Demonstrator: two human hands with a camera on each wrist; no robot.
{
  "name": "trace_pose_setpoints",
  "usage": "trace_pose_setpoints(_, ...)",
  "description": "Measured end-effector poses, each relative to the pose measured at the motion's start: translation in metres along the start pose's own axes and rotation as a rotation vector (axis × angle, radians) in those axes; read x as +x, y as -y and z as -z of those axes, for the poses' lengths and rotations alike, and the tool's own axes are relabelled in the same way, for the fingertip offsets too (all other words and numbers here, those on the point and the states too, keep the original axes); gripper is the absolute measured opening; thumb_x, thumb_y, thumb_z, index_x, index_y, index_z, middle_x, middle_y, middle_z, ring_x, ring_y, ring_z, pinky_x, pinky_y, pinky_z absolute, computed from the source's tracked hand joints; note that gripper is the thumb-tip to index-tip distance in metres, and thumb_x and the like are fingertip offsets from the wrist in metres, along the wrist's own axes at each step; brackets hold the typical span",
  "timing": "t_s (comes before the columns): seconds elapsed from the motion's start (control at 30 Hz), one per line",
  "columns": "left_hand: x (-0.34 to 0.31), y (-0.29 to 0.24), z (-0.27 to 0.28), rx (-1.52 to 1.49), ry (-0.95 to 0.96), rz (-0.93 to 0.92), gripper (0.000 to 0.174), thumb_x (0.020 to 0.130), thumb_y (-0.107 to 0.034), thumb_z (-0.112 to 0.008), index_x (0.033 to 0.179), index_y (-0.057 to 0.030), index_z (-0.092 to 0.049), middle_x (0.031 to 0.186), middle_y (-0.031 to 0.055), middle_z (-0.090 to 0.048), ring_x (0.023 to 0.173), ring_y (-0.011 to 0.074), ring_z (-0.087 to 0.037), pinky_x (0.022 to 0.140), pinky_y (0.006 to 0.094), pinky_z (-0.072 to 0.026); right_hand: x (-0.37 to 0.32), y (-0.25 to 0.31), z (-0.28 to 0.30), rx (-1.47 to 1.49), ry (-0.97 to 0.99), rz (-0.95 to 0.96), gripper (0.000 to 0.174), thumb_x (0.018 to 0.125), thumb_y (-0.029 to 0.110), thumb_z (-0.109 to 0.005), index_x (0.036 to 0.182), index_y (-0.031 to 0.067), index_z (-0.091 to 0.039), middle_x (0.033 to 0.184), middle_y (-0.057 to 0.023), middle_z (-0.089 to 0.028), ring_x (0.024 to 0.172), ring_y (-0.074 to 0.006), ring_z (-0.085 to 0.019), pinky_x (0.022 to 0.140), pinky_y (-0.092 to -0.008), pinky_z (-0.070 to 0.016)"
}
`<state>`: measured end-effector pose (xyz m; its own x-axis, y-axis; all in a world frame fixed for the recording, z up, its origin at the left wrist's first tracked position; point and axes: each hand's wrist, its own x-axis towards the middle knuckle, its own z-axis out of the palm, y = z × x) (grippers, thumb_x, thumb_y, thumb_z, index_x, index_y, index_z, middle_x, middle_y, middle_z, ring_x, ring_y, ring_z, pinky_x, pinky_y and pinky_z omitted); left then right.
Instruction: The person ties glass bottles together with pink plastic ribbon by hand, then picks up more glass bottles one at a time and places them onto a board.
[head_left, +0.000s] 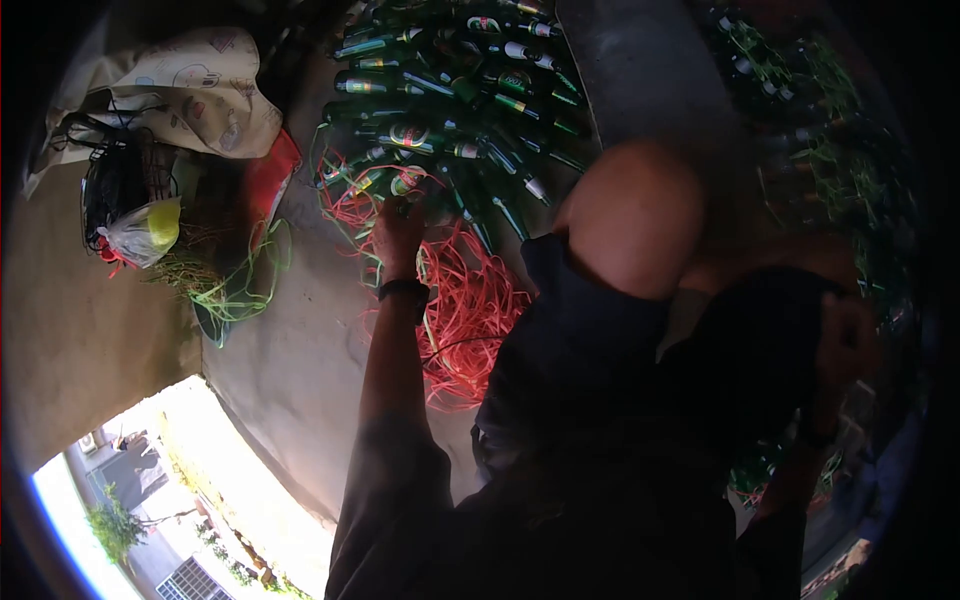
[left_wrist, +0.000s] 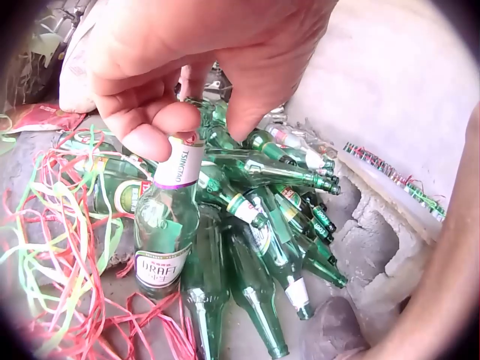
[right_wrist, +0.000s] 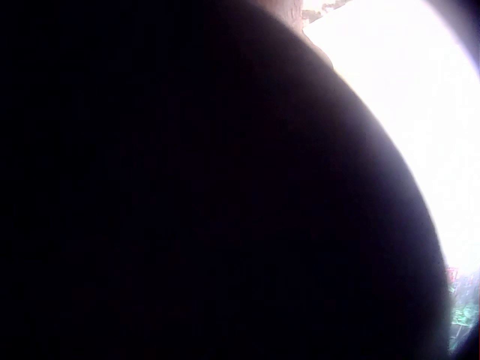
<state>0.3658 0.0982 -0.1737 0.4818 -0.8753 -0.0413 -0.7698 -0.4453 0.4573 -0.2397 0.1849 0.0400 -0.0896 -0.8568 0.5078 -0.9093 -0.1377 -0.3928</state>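
Note:
My left hand (head_left: 398,240) is at the near edge of the bottle pile. In the left wrist view, its curled fingers (left_wrist: 150,139) grip the top of a green glass beer bottle (left_wrist: 166,225), with the thumb to the right. This bottle is nearly upright, its white labels facing the camera. Other green beer bottles (left_wrist: 259,300) lie just behind and beside it. Pink and pale green plastic strips (left_wrist: 67,255) tangle on the left. My right hand (head_left: 848,340) hangs in shade beside the right knee; its fingers are too dim to make out. Dark fabric fills most of the right wrist view.
A heap of pink plastic strips (head_left: 470,310) lies on the floor by the left forearm. A pale printed cloth bag (head_left: 200,95) and a red packet (head_left: 272,170) sit at the left. More bottles with green strips (head_left: 830,150) spread along the right, past a grey ledge (head_left: 650,70).

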Motion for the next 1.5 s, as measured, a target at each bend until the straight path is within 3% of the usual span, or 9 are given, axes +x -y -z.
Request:
trace_pose_setpoints(0.2,0.011,0.036,-0.022,0.021,0.026,-0.198,0.037,0.093,-0.042,-0.066,0.11,-0.0085,-0.072,0.103,0.0209,-0.075,0.098,0.0423,-0.072,0.083,0.052,-0.0555,-0.003,0.011,-0.01,0.104,-0.045,-0.013,0.021,0.081,0.008,-0.088,0.082,0.0083,-0.067,0.063,0.0059,-0.052,0.057,-0.0029,-0.041,0.051,-0.025,-0.0311)
trace_pose_setpoints(0.53,0.022,0.052,-0.024,-0.088,0.103,-0.181,0.035,0.092,-0.027,-0.071,0.111,0.0024,-0.07,0.106,0.0205,-0.074,0.095,0.0356,-0.071,0.084,0.0461,-0.0549,0.026,0.041,-0.009,0.286,0.005,0.137,0.028,0.075,0.004,-0.085,0.073,0.0111,-0.058,0.057,0.0022,-0.045,0.043,-0.0113,-0.042,0.043,-0.0311,-0.0277)
trace_pose_setpoints(0.67,0.045,0.09,-0.041,0.045,0.078,-0.212,0.039,0.094,-0.032,-0.066,0.11,0.0025,-0.069,0.104,0.0225,-0.071,0.094,0.0337,-0.068,0.084,0.047,-0.0531,0.025,0.044,-0.007,0.245,-0.028,0.201,0.028,0.075,0.008,-0.085,0.073,0.0118,-0.058,0.059,-0.0008,-0.048,0.048,-0.019,-0.05,0.046,-0.0353,-0.0346)
trace_pose_setpoints(0.93,0.027,0.037,-0.021,-0.03,0.202,-0.067,0.037,0.094,-0.022,-0.057,0.117,0.0067,-0.06,0.093,0.0193,-0.07,0.077,0.031,-0.069,0.07,0.0465,-0.054,-0.004,0.05,0.003,0.256,0.048,0.2,0.026,0.077,0.017,-0.082,0.073,0.0129,-0.056,0.068,-0.0025,-0.051,0.062,-0.027,-0.056,0.055,-0.0416,-0.0411)
trace_pose_setpoints(1.03,0.051,0.085,-0.043,0.006,0.128,-0.12,0.028,0.097,-0.021,-0.058,0.109,0.0051,-0.058,0.097,0.0214,-0.066,0.087,0.0351,-0.068,0.075,0.0505,-0.0519,-0.015,0.049,0.01,0.284,0.059,0.197,0.026,0.076,0.018,-0.083,0.073,0.0137,-0.057,0.067,-0.002,-0.049,0.06,-0.0255,-0.055,0.055,-0.0409,-0.0398)
trace_pose_setpoints(1.07,0.087,0.154,-0.073,0.435,0.02,-0.551,0.028,0.097,-0.019,-0.057,0.11,0.0056,-0.054,0.104,0.0261,-0.063,0.095,0.0378,-0.065,0.082,0.0541,-0.0493,-0.019,0.049,0.01,0.291,0.089,0.174,0.026,0.076,0.018,-0.083,0.072,0.014,-0.058,0.066,-0.0017,-0.049,0.06,-0.0246,-0.055,0.054,-0.0403,-0.0394)
trace_pose_setpoints(1.2,0.051,0.088,-0.049,0.072,0.128,-0.079,0.038,0.092,-0.019,-0.063,0.118,0.0074,-0.053,0.104,0.027,-0.064,0.095,0.044,-0.065,0.084,0.0539,-0.0514,-0.023,0.052,0.023,0.277,0.145,0.165,0.023,0.076,0.02,-0.08,0.072,0.014,-0.058,0.068,-0.0009,-0.052,0.063,-0.0244,-0.057,0.056,-0.0396,-0.0421)
trace_pose_setpoints(1.37,0.04,0.094,-0.061,0.235,-0.087,-0.223,0.04,0.091,-0.014,-0.065,0.116,0.0115,-0.046,0.116,0.0284,-0.052,0.113,0.0464,-0.056,0.097,0.0548,-0.0446,-0.025,0.049,0.017,0.241,0.106,0.149,0.027,0.074,0.018,-0.084,0.067,0.0143,-0.058,0.063,0.0,-0.051,0.057,-0.0219,-0.054,0.053,-0.037,-0.0403)
trace_pose_setpoints(1.5,-0.004,-0.009,-0.008,0.001,0.155,0.05,0.05,0.091,-0.013,-0.065,0.126,0.0152,-0.042,0.134,0.039,-0.047,0.122,0.0518,-0.052,0.103,0.0573,-0.0419,-0.025,0.048,0.014,0.235,0.078,0.16,0.028,0.071,0.016,-0.086,0.066,0.0139,-0.058,0.062,-0.0003,-0.053,0.054,-0.0217,-0.054,0.051,-0.0366,-0.04)
